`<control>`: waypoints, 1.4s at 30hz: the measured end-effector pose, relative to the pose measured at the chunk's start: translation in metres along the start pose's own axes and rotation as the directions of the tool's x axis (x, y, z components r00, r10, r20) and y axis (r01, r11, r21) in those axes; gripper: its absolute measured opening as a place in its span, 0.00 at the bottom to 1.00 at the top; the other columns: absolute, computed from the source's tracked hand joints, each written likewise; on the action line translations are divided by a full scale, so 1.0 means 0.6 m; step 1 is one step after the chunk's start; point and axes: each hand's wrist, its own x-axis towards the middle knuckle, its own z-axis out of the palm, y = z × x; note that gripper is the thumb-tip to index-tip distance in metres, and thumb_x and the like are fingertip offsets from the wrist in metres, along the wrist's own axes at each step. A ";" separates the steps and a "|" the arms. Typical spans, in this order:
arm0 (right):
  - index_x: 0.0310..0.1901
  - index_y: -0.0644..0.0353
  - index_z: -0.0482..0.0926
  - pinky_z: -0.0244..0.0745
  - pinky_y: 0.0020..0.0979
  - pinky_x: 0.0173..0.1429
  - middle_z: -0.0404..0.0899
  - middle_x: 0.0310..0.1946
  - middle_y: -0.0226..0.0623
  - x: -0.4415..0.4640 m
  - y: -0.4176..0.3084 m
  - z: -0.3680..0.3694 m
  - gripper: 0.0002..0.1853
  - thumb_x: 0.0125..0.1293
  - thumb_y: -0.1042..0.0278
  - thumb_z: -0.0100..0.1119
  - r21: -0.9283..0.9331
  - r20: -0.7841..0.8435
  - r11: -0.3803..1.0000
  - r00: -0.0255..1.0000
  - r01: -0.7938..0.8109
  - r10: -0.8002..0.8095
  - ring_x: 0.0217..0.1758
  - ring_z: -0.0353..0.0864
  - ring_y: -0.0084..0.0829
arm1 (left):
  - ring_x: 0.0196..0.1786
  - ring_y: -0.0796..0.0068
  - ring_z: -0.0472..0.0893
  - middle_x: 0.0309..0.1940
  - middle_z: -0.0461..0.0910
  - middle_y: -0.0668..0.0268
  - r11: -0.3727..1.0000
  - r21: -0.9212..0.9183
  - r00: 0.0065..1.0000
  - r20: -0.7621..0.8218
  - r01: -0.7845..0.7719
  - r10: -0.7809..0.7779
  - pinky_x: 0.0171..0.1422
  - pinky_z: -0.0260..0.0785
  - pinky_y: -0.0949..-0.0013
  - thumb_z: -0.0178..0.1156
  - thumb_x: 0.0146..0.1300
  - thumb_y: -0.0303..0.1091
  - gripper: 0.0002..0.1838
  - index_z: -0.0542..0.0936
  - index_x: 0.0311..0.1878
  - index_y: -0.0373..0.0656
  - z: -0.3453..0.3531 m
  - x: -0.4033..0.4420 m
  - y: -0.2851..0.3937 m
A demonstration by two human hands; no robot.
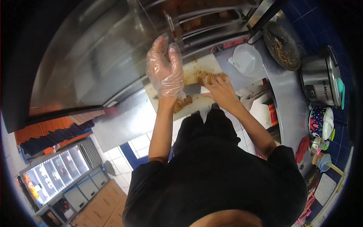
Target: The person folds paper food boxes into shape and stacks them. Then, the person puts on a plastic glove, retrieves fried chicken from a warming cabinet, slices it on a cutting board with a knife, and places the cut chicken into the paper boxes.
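My left hand point(165, 70), in a clear plastic glove, is raised over the left part of a white cutting board point(196, 65). Its thumb and fingers are apart, with nothing visible between them. On the board lies a wide-bladed knife point(192, 89), its blade pointing left and its pale handle end reaching under my bare right hand point(221, 90). The right fingers are curled around the handle area beside brown chopped food point(206, 76). Another brown piece of food point(183, 103) sits at the board's near edge, below the blade. My right palm hides part of the handle.
A white plastic container point(247, 60) stands right of the board, with a dark stone mortar point(281, 47) beyond it. Farther right is a steel rice cooker point(321, 81). A glass-fronted cabinet point(109, 49) rises at left; stacked orange folded boxes point(45, 126) are below it.
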 end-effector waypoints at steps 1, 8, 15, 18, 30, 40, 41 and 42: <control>0.57 0.45 0.84 0.65 0.46 0.65 0.83 0.50 0.31 0.035 0.011 -0.008 0.21 0.68 0.44 0.64 -0.104 0.035 0.990 0.995 0.098 -0.095 0.58 0.76 0.36 | 0.57 0.60 0.83 0.53 0.83 0.53 0.999 -0.020 0.999 0.015 -0.030 0.030 0.66 0.73 0.60 0.63 0.73 0.34 0.21 0.77 0.66 0.37 0.006 0.014 0.015; 0.60 0.46 0.83 0.60 0.60 0.75 0.79 0.60 0.38 0.163 0.051 0.075 0.21 0.68 0.50 0.66 -0.167 -0.077 0.978 0.988 0.121 -0.135 0.68 0.74 0.44 | 0.58 0.61 0.83 0.54 0.82 0.55 0.997 0.056 0.998 -0.013 -0.056 0.057 0.66 0.73 0.59 0.61 0.74 0.31 0.19 0.78 0.65 0.38 0.042 0.023 0.043; 0.57 0.56 0.82 0.68 0.52 0.66 0.79 0.55 0.47 0.020 0.019 0.028 0.17 0.69 0.63 0.63 0.369 -0.210 0.928 0.967 -0.058 0.144 0.61 0.77 0.50 | 0.59 0.59 0.85 0.56 0.83 0.54 0.991 -0.048 0.977 0.165 -0.128 0.134 0.66 0.75 0.58 0.60 0.73 0.31 0.22 0.79 0.69 0.47 0.148 0.021 0.075; 0.54 0.58 0.84 0.72 0.49 0.61 0.81 0.49 0.46 -0.074 0.021 0.018 0.15 0.69 0.65 0.62 0.466 -0.118 0.865 0.956 -0.186 0.269 0.56 0.79 0.51 | 0.58 0.52 0.84 0.55 0.83 0.50 0.976 -0.099 0.951 0.222 -0.196 0.214 0.65 0.75 0.55 0.59 0.72 0.33 0.23 0.78 0.69 0.46 0.238 0.027 0.086; 0.57 0.59 0.83 0.78 0.42 0.56 0.84 0.46 0.47 -0.332 0.110 0.061 0.14 0.73 0.71 0.60 0.576 -0.043 0.745 0.898 -0.336 0.438 0.48 0.84 0.44 | 0.71 0.43 0.75 0.71 0.73 0.41 0.935 -0.343 0.739 0.652 0.088 0.169 0.77 0.66 0.53 0.61 0.64 0.31 0.37 0.65 0.78 0.43 0.435 0.018 0.158; 0.55 0.65 0.84 0.78 0.35 0.57 0.87 0.50 0.45 -0.064 -0.138 -0.028 0.13 0.75 0.67 0.61 0.779 -0.069 0.618 0.965 -0.106 0.253 0.51 0.86 0.37 | 0.66 0.64 0.81 0.63 0.81 0.58 0.703 -0.576 0.778 0.626 0.417 0.051 0.73 0.73 0.61 0.68 0.73 0.42 0.25 0.79 0.67 0.40 -0.229 -0.092 0.010; 0.54 0.65 0.85 0.79 0.34 0.56 0.88 0.49 0.45 -0.016 -0.193 -0.050 0.12 0.75 0.68 0.62 0.770 -0.128 0.637 0.983 0.016 0.130 0.50 0.87 0.36 | 0.63 0.68 0.81 0.60 0.83 0.61 0.774 -0.501 0.846 0.527 0.388 -0.083 0.71 0.74 0.63 0.68 0.73 0.40 0.23 0.80 0.65 0.40 -0.337 -0.094 -0.014; 0.53 0.65 0.85 0.79 0.34 0.54 0.88 0.47 0.44 0.028 -0.265 -0.088 0.12 0.75 0.69 0.63 0.755 -0.184 0.642 0.983 0.135 0.010 0.49 0.87 0.35 | 0.61 0.72 0.82 0.57 0.84 0.64 0.831 -0.413 0.893 0.404 0.373 -0.200 0.70 0.75 0.65 0.69 0.73 0.39 0.20 0.81 0.63 0.41 -0.441 -0.091 -0.039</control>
